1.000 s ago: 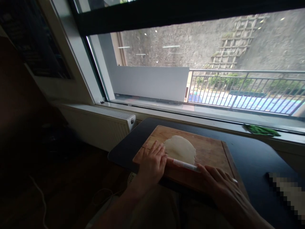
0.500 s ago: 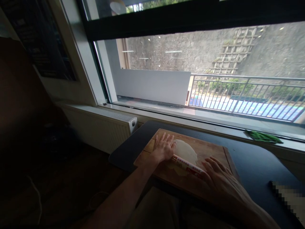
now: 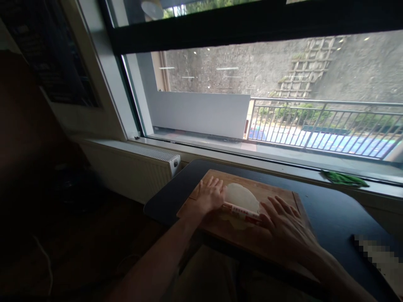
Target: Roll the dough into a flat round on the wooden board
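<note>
A flattened, pale sheet of dough (image 3: 242,195) lies on a wooden board (image 3: 270,191). Across its near part rests a printed white and red tube (image 3: 242,212), with a little dough showing on its near side. My left hand (image 3: 211,194) lies over the tube's left end, fingers stretched forward above the board. Over the right end is my right hand (image 3: 285,222), palm down with its fingers spread. Both tube ends are hidden under my hands.
The board sits on a dark table (image 3: 333,218) with rounded corners. A green cloth (image 3: 344,179) lies on the window sill behind. To the left stands a white radiator (image 3: 135,163). A partly blurred-out object (image 3: 376,256) is at the table's right edge.
The tube has rolled slightly forward over the dough. Both hands have moved with it, a little forward and left in the view.
</note>
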The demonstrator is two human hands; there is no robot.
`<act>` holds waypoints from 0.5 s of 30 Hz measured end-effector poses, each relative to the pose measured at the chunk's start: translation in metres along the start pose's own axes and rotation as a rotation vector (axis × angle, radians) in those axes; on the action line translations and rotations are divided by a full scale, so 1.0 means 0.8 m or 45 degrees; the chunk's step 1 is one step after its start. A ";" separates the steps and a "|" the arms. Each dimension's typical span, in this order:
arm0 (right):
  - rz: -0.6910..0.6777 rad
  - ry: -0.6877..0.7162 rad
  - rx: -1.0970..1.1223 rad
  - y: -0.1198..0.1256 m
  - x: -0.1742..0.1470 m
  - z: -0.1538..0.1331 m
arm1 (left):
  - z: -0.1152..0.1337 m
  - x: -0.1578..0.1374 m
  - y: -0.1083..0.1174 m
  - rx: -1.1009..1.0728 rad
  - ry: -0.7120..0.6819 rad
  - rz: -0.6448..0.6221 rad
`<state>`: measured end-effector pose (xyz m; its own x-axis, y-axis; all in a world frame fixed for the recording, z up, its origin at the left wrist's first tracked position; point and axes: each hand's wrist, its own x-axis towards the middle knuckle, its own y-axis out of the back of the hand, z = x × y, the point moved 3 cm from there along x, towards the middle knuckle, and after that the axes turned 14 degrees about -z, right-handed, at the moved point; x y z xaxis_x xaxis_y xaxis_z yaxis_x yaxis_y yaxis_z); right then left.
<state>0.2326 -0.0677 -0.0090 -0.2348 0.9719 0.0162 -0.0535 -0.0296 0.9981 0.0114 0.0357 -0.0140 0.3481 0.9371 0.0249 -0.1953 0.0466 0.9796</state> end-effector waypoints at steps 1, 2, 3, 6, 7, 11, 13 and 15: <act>-0.029 -0.029 0.016 0.001 0.008 0.003 | -0.001 0.021 0.002 -0.026 0.028 -0.058; -0.056 -0.049 0.033 0.001 0.013 0.006 | -0.001 0.037 0.004 -0.043 0.043 -0.102; -0.079 -0.057 0.047 0.000 0.017 0.007 | 0.000 0.046 0.006 -0.051 0.048 -0.120; -0.070 -0.048 0.051 -0.003 0.009 0.007 | 0.003 0.025 0.007 -0.017 -0.019 -0.033; -0.049 -0.020 0.043 -0.004 0.002 0.004 | 0.005 0.004 0.005 0.003 -0.056 0.020; 0.013 0.112 0.039 -0.011 -0.030 -0.008 | 0.013 -0.103 -0.006 0.080 -0.177 0.167; 0.012 0.120 0.060 -0.013 -0.031 -0.010 | 0.019 -0.141 -0.010 0.090 -0.208 0.187; 0.006 0.070 0.085 -0.013 -0.015 -0.010 | 0.023 -0.155 -0.011 0.080 -0.203 0.203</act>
<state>0.2283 -0.0805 -0.0200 -0.2878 0.9575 0.0193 0.0124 -0.0164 0.9998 -0.0129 -0.0872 -0.0220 0.4590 0.8641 0.2065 -0.2039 -0.1238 0.9711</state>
